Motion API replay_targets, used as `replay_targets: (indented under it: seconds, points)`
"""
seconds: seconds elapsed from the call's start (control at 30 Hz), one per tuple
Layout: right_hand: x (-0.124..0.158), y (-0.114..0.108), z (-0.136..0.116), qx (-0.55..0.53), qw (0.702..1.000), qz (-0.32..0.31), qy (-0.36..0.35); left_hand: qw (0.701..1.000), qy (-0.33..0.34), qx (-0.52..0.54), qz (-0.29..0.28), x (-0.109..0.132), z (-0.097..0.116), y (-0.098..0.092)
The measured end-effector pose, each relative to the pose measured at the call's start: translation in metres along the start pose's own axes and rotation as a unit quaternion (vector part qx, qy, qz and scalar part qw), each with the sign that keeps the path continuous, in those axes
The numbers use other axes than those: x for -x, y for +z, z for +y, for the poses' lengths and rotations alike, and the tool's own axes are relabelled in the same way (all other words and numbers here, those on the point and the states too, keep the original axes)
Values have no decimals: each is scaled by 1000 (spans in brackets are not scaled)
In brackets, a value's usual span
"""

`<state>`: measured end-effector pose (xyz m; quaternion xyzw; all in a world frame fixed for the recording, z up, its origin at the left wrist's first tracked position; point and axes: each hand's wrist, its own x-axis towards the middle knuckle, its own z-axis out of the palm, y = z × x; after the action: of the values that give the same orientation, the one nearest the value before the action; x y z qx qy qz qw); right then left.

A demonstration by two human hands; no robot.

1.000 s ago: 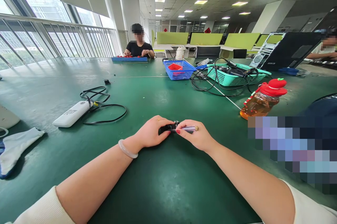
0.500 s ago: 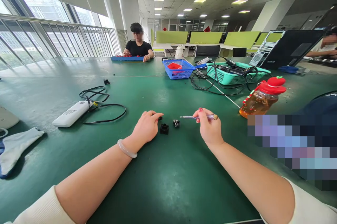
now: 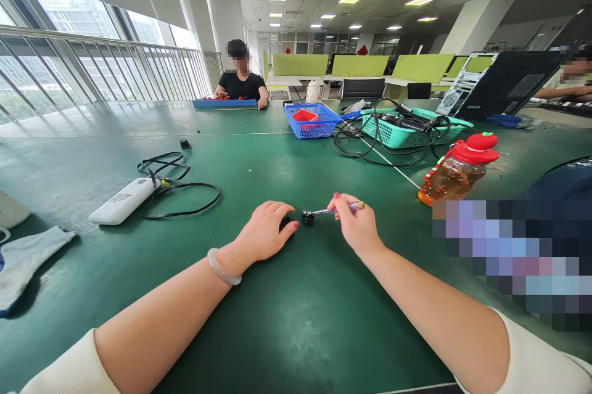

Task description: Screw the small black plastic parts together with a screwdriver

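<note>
My right hand (image 3: 358, 224) pinches a small screwdriver (image 3: 327, 211) with a clear handle, held nearly level and pointing left. Its tip meets, or lies right beside, a small black part with shiny metal bits (image 3: 308, 218) on the table. To the left of that part, my left hand (image 3: 266, 230) curls its thumb and fingers around a black piece (image 3: 285, 221). Most of this piece is hidden by the hand, so its kind does not show. A pale bangle circles my left wrist.
On the green table (image 3: 259, 332), a white power bank (image 3: 123, 201) with a looped black cable lies left. A red-lidded bottle (image 3: 456, 175) stands right. Farther back are a blue basket (image 3: 314, 129) and a teal basket (image 3: 398, 136) with black cables. A person (image 3: 240, 82) sits opposite.
My left hand has shifted right and down, its thumb and fingers now around the square black piece that lay uncovered before. The screwdriver has moved left, its tip reaching the small black part.
</note>
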<state>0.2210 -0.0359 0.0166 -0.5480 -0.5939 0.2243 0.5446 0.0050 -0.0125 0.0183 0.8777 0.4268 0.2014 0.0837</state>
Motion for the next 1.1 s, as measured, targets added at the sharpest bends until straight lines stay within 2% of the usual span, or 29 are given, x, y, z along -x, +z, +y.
replay_targets:
  seconds: [0.07,0.13,0.33,0.53,0.63,0.7,0.8,0.87,1.0,1.1]
  points:
    - [1,0,-2,-18,999,-24,-13,999,27,19,-30,2,1,3]
    - [2,-2,-3,-28,999,-28,-34,998,26,19,-48,3,1,6]
    - [2,-5,-4,-32,997,44,-52,998,6,14,-54,3,9,9]
    - [2,-3,-5,-26,998,40,-51,996,-10,51,-67,5,25,10]
    - [3,-2,-5,-27,998,30,-54,995,-9,66,-70,18,26,5]
    - [4,-1,-5,-27,998,26,-56,996,-7,60,-69,34,22,-4]
    - [4,-1,-5,-22,998,20,-57,997,-37,32,-64,70,4,-24]
    - [4,0,-6,-20,998,16,-59,996,-70,7,-50,98,-17,-40]
    - [5,1,-7,-23,998,4,-63,984,-166,-61,-4,154,-76,-75]
    - [6,2,-7,-25,998,-24,-61,963,-245,-104,29,186,-117,-100]
